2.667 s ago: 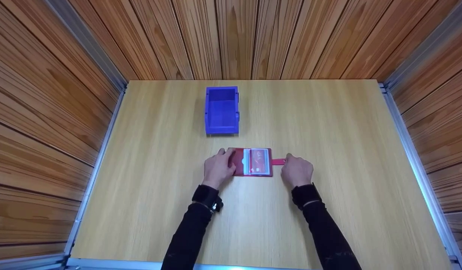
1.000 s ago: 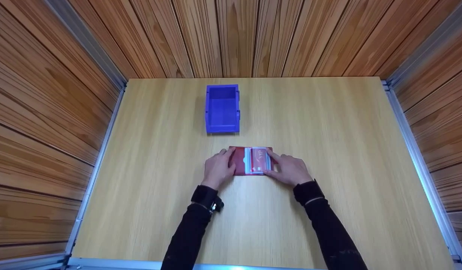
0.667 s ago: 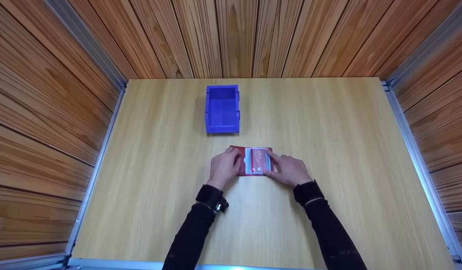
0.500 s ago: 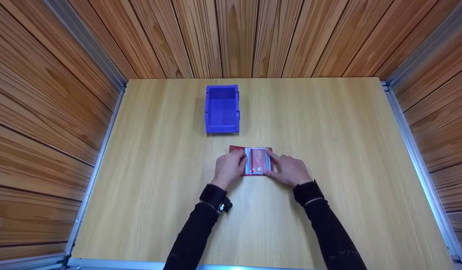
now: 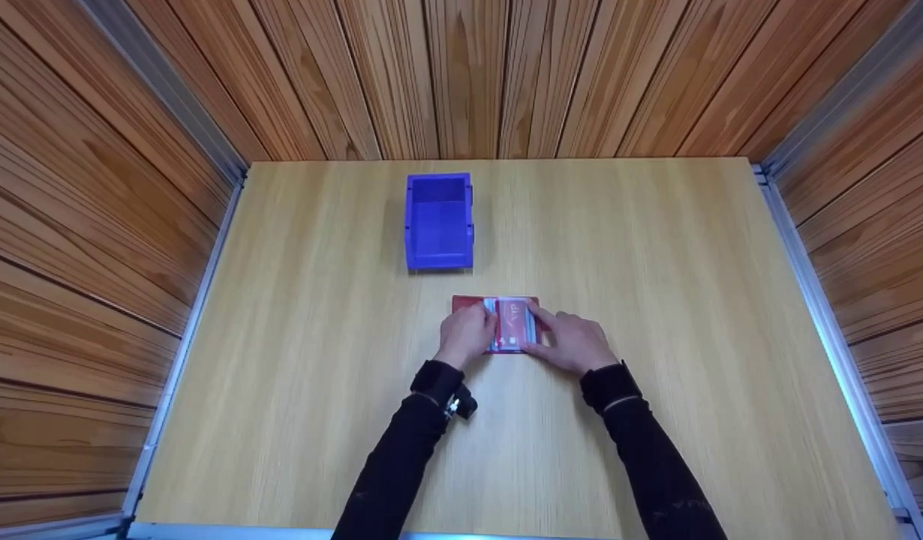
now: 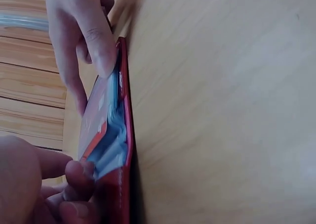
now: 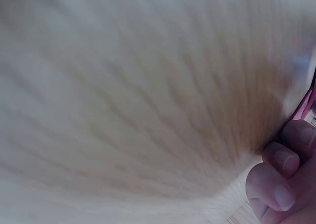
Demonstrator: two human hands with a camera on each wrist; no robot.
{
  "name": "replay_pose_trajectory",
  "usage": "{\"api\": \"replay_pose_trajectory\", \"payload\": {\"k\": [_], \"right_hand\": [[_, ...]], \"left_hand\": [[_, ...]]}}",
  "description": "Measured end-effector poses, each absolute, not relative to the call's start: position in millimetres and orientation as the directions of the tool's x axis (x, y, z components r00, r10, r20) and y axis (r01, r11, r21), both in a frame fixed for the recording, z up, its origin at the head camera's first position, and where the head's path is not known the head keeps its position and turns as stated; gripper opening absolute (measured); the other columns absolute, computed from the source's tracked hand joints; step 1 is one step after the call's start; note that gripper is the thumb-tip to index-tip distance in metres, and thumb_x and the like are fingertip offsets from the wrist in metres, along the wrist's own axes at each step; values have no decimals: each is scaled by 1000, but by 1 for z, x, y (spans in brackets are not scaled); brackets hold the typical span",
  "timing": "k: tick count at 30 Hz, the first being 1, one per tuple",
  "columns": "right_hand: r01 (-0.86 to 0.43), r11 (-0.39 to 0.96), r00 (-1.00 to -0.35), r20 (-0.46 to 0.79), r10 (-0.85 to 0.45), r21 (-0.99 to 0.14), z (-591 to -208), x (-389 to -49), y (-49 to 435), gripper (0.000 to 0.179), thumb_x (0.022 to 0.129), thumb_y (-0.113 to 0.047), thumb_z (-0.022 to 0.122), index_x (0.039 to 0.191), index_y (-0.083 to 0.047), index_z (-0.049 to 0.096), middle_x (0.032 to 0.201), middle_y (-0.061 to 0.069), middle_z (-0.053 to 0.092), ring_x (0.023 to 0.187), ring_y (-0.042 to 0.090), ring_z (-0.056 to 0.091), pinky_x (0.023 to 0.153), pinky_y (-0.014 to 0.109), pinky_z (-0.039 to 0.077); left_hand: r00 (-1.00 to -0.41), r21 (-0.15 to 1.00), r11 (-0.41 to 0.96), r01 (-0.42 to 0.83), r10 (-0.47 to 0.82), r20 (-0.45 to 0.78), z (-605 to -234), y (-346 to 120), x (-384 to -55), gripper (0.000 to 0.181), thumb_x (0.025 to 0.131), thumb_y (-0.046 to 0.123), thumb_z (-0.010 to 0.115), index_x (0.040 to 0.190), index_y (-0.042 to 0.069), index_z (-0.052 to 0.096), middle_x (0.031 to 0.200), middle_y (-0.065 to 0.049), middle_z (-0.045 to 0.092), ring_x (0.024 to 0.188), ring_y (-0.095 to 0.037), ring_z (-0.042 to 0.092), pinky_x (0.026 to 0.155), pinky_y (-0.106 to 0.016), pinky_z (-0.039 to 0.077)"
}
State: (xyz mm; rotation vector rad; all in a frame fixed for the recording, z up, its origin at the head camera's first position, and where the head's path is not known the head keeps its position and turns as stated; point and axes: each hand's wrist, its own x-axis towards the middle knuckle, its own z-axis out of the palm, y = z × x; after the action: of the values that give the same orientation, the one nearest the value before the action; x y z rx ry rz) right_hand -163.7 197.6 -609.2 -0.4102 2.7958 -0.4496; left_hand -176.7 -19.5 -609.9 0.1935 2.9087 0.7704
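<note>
On the pale wood-grain tabletop (image 5: 296, 390), at five o'clock from the open blue plastic bin (image 5: 439, 225), my red card wallet (image 5: 467, 301) lies spread, my right hand (image 5: 578, 341) gripping its three-o'clock end, my left hand (image 5: 465, 334) pinching a clear plastic sleeve (image 6: 116, 157).

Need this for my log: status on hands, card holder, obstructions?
Left hand curled at card sleeves, right hand holding card holder. Holder open on table. No obstruction seen; blue bin apart, beyond.

Red card wallet (image 5: 467, 302) lying open on table (image 5: 656, 262); pinkish card (image 5: 513, 325) inside.
</note>
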Motion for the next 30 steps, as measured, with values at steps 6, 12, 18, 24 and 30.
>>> {"api": "replay_pose_trajectory", "payload": {"k": [6,12,18,24,30], "right_hand": [[-235,908,-918,-229,-325,-347,-609,-164,199,85,90,-63,69,160,-26,39,76,3,48,66,18,39,58,32,32],[-235,911,-918,-230,-323,-339,-611,-164,199,85,90,-65,68,160,-26,39,76,2,45,65,18,37,58,32,29],[-229,914,-920,-231,-316,-336,-610,-165,198,85,90,-66,68,160,-28,38,74,1,44,63,17,35,57,32,28],[-222,911,-921,-231,-313,-346,-611,-165,198,85,89,-65,69,160,-28,39,74,1,44,64,17,35,57,32,27],[-223,905,-922,-224,-317,-362,-612,-164,199,85,89,-65,69,159,-27,40,74,1,44,63,17,34,56,32,27]], "left_hand": [[-981,521,850,72,154,-115,-613,-15,-179,25,102,27,63,85,9,65,80,-9,70,77,-29,70,68,-45,55],[-986,560,825,76,146,-81,-618,-15,-179,18,99,25,67,91,10,68,83,-8,73,79,-27,71,68,-43,54],[-987,591,804,61,139,-86,-619,-16,-181,16,99,26,68,91,12,68,81,-5,71,75,-22,66,67,-40,51],[-987,585,808,70,142,-78,-621,-16,-181,17,101,27,67,93,11,69,83,-5,73,79,-24,69,70,-41,53],[-986,587,806,75,148,-77,-623,-16,-178,18,101,27,66,96,11,70,83,-4,73,78,-24,69,69,-39,52]]}}
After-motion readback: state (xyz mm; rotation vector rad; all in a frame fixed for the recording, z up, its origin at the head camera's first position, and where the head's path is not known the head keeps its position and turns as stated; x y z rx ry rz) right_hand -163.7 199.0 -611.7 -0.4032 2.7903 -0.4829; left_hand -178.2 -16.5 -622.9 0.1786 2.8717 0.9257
